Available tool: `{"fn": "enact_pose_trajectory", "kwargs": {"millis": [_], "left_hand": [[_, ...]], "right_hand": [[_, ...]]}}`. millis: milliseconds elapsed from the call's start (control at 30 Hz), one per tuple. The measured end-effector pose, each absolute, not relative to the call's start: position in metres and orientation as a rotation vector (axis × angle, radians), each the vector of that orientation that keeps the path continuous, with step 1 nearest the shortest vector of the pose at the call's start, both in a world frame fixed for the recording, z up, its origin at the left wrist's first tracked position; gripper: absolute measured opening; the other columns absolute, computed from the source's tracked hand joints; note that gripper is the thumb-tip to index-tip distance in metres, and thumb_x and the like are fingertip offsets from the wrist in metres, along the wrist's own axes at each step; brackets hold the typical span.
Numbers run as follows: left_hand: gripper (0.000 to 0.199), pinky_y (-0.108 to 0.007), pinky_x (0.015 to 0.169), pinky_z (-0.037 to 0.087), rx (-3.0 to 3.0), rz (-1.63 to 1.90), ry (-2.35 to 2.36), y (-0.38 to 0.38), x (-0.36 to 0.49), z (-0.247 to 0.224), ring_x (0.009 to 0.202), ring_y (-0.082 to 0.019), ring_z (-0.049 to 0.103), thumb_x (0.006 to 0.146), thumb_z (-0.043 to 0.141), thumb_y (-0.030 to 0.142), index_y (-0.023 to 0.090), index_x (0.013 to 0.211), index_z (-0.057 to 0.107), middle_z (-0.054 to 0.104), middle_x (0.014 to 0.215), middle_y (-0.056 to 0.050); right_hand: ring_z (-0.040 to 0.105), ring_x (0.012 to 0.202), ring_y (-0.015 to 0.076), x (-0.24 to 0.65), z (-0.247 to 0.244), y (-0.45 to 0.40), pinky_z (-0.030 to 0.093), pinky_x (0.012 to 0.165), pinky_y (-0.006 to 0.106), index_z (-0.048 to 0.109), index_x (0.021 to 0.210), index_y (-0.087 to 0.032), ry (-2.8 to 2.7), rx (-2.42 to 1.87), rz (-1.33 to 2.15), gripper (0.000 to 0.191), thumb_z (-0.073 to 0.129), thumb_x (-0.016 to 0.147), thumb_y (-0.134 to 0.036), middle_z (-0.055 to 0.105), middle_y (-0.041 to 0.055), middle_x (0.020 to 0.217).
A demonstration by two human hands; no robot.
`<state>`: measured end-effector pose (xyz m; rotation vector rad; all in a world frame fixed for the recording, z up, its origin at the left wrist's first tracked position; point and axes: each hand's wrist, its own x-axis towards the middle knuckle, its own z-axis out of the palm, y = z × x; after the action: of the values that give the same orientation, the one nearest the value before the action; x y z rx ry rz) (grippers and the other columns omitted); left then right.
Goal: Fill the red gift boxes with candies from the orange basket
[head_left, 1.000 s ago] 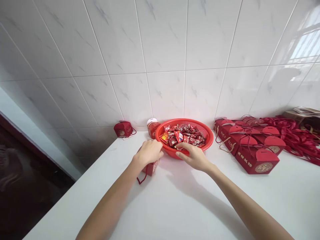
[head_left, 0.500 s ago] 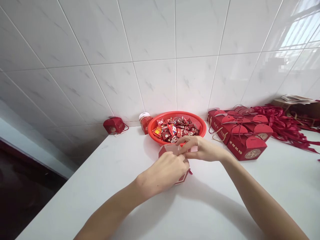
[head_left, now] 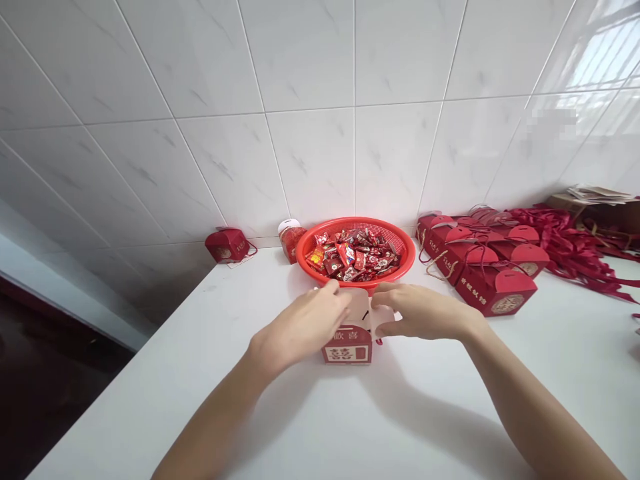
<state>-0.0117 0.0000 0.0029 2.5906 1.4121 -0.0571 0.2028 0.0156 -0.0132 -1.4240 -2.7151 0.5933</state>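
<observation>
A small red gift box (head_left: 348, 355) with gold and white lettering stands upright on the white table in front of me, its top flaps raised and pale inside. At its left side, my left hand (head_left: 300, 327) curls over the edge and grips it; the thumb is hidden. My right hand (head_left: 425, 312) holds the pale flap on the box's right side between thumb and fingers. Just behind the box sits a red plastic basket (head_left: 407, 263) filled with wrapped candies (head_left: 357, 257).
Several finished-looking red boxes (head_left: 495, 290) with cord handles are grouped at the right, beside a heap of dark red ribbons (head_left: 575, 250). One red box (head_left: 226, 245) stands at the table's far left corner. A red container (head_left: 290, 241) leans near the basket. Tiled wall (head_left: 310, 167) runs behind.
My hands have moved apart, the left one going left and the right one slightly right. The box's lettered front and raised flaps now show between them.
</observation>
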Motion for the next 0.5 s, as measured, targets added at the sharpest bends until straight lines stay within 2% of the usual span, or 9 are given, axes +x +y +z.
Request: {"fn": "enact_pose_trajectory", "kwargs": {"millis": [67,167,300,400,500], "left_hand": [[0.034,-0.027,0.064,0.044,2.454,-0.030,1.475,0.006,-0.018,0.004,0.086,-0.020,0.062,0.097,0.039,0.039,0.022,0.115,0.063,0.061,0.112,-0.008],[0.049,-0.029,0.069,0.046,2.330,-0.051,1.453,0.009,-0.024,0.006,0.100,-0.026,0.061,0.083,0.056,0.058,0.025,0.118,0.060,0.060,0.119,-0.007],[0.066,-0.031,0.069,0.047,2.253,-0.200,1.469,0.009,-0.024,0.004,0.102,-0.030,0.060,0.070,0.066,0.060,0.024,0.123,0.057,0.062,0.114,-0.008],[0.099,-0.032,0.072,0.048,2.222,-0.211,1.472,0.010,-0.023,-0.001,0.108,-0.032,0.059,0.062,0.071,0.062,0.025,0.146,0.036,0.055,0.131,-0.011],[0.123,-0.034,0.079,0.049,2.205,-0.204,1.479,0.011,-0.021,-0.005,0.119,-0.036,0.054,0.057,0.073,0.066,0.027,0.156,0.014,0.040,0.149,-0.014]], "right_hand": [[0.064,0.085,0.0226,0.198,-0.016,0.014,0.042,0.064,0.029,0.067,0.101,-0.018,-2.732,-1.453,0.518,0.021,0.067,0.085,-0.032,0.064,0.0089,0.108],[0.064,0.082,0.0227,0.191,-0.020,0.011,0.040,0.062,0.030,0.066,0.106,-0.017,-2.749,-1.487,0.412,0.025,0.065,0.086,-0.032,0.065,0.0096,0.110],[0.065,0.086,0.0254,0.188,-0.020,0.006,0.041,0.065,0.031,0.065,0.110,-0.018,-2.786,-1.498,0.395,0.033,0.068,0.084,-0.038,0.066,0.0095,0.107],[0.065,0.088,0.0265,0.191,-0.017,0.003,0.042,0.068,0.031,0.064,0.115,-0.020,-2.792,-1.482,0.466,0.041,0.071,0.081,-0.042,0.067,0.0090,0.106],[0.066,0.091,0.0270,0.194,-0.015,0.002,0.044,0.071,0.032,0.064,0.118,-0.022,-2.783,-1.452,0.515,0.043,0.070,0.081,-0.044,0.068,0.0092,0.108]]}}
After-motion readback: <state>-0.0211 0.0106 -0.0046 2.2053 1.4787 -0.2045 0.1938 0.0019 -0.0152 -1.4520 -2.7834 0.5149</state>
